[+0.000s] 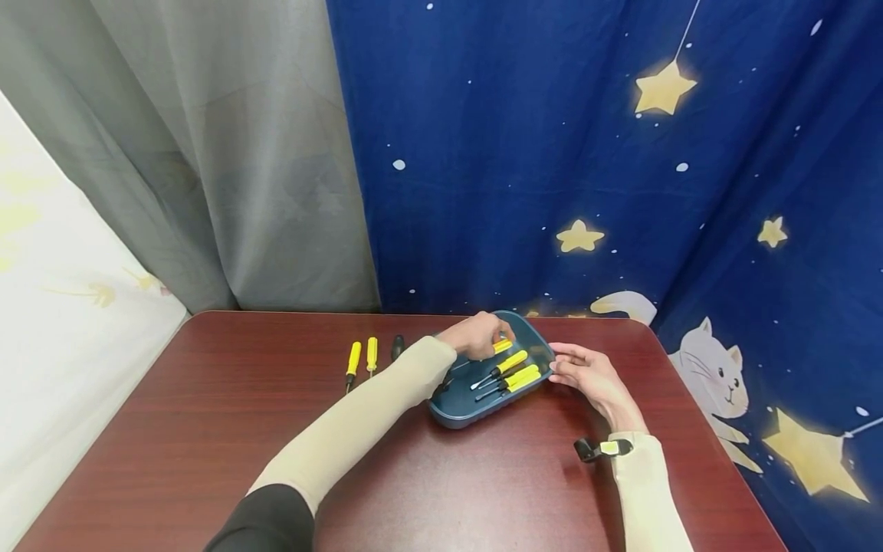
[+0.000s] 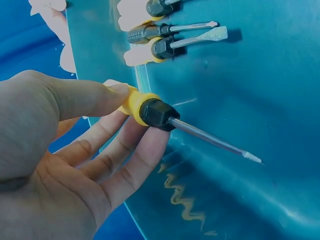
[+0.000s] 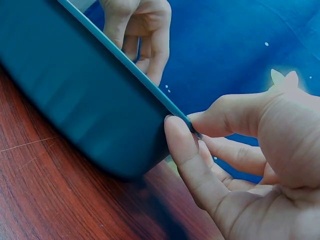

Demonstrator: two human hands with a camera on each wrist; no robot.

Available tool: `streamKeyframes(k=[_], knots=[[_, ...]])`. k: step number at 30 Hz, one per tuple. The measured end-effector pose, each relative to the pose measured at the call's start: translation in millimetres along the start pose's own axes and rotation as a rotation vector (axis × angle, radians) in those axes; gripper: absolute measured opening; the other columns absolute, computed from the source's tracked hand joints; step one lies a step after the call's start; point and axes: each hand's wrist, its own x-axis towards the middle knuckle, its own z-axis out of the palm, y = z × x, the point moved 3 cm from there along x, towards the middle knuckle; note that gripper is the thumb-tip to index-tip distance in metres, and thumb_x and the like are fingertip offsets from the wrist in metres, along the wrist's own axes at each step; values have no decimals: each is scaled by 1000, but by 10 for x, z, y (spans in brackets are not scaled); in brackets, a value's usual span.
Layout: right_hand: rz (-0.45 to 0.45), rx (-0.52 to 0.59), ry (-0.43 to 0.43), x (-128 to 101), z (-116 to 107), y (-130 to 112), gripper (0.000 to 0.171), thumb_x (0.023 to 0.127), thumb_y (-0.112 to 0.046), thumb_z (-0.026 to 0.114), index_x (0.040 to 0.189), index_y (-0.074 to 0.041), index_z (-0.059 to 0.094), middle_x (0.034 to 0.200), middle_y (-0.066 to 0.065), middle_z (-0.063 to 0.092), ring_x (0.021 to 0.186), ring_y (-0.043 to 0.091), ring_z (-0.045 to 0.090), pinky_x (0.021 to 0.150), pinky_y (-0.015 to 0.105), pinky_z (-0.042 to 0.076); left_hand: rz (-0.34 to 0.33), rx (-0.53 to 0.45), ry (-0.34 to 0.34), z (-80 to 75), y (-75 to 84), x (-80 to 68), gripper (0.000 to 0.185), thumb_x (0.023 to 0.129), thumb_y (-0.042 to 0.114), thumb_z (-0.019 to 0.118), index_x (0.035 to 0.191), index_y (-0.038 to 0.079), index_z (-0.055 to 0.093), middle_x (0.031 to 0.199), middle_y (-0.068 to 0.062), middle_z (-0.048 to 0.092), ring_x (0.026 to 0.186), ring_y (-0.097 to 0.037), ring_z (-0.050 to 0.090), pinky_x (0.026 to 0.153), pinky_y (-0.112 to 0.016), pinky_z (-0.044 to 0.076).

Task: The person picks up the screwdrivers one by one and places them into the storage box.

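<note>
My left hand (image 1: 476, 336) is over the blue-green tray (image 1: 458, 420), pinching a screwdriver (image 2: 159, 114) by its yellow handle between thumb and fingers. In the left wrist view the screwdriver has a black collar and a thin metal shaft that points away from the palm. Several other screwdrivers (image 1: 512, 360) lie in the tray, most with yellow handles; a small dark-handled screwdriver (image 2: 145, 34) lies among them. At the tray's right end my right hand (image 1: 586, 379) grips the rim (image 3: 145, 80) between thumb and fingers.
Left of the tray, a yellow-handled screwdriver (image 1: 354, 357), another yellow screwdriver (image 1: 372, 353) and a black handle (image 1: 398, 346) lie on the red-brown table (image 1: 207, 429); my left sleeve partly covers them. Behind the table hang a grey curtain (image 1: 269, 153) and a blue star-patterned curtain (image 1: 497, 153).
</note>
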Motion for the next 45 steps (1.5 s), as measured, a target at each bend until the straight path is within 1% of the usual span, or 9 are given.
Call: streamKeyframes(k=[4,7,12,14,18,26,33,39,45], knots=[[-4,-2,0,3,-7,2,50,98,3,60,146,8,48,112,19,68,86,8,71,84,29,61,-7,6,-21,18,26,49,52,90,-4,61,135,21,67,93,-3,59,77,-16,55,57,-21,44],[-16,6,-6,5,-5,1,50,98,4,59,146,9,48,110,17,68,86,8,71,83,28,61,-12,13,-27,41,31,83,52,90,-4,61,134,21,67,92,-4,59,75,-15,55,55,-20,43],[-16,11,-14,0,-9,7,51,98,3,59,147,10,46,107,13,68,86,7,71,82,27,61,-7,39,-44,73,32,156,53,89,-6,58,134,20,67,85,-1,57,68,-12,50,51,-21,39],[-11,16,-12,-1,-6,8,51,97,4,59,146,10,46,107,13,69,85,7,71,82,27,61,-10,44,-55,81,26,173,54,89,-7,56,135,20,67,86,0,57,68,-12,49,52,-21,38],[-7,20,-10,8,-1,3,52,96,5,60,146,11,46,105,13,68,84,8,71,82,27,61,-32,25,-69,97,13,192,55,90,-8,55,136,20,66,99,-2,62,77,-12,52,56,-20,41],[-4,15,-9,2,-8,10,52,96,3,61,146,10,47,107,14,67,84,8,71,82,27,61,-72,-73,-112,143,17,252,55,90,-12,58,136,16,64,93,-4,62,67,-13,53,51,-22,42],[2,21,-5,4,-13,22,52,96,3,62,145,9,48,106,13,67,83,8,71,81,26,61,-59,-49,-103,168,25,238,54,90,-11,61,136,16,64,94,-4,64,65,-12,54,51,-20,45],[5,24,-5,5,-13,20,53,95,4,62,146,9,47,104,11,67,82,7,70,80,25,61,-60,-62,-95,182,33,211,51,91,-8,65,136,17,65,95,-4,65,66,-12,56,53,-20,47],[9,21,-4,0,-12,13,53,95,4,63,146,9,47,103,10,66,82,8,70,81,26,61,-62,-59,-104,180,36,188,48,94,-1,67,138,19,64,102,-4,65,72,-12,59,59,-20,52]])
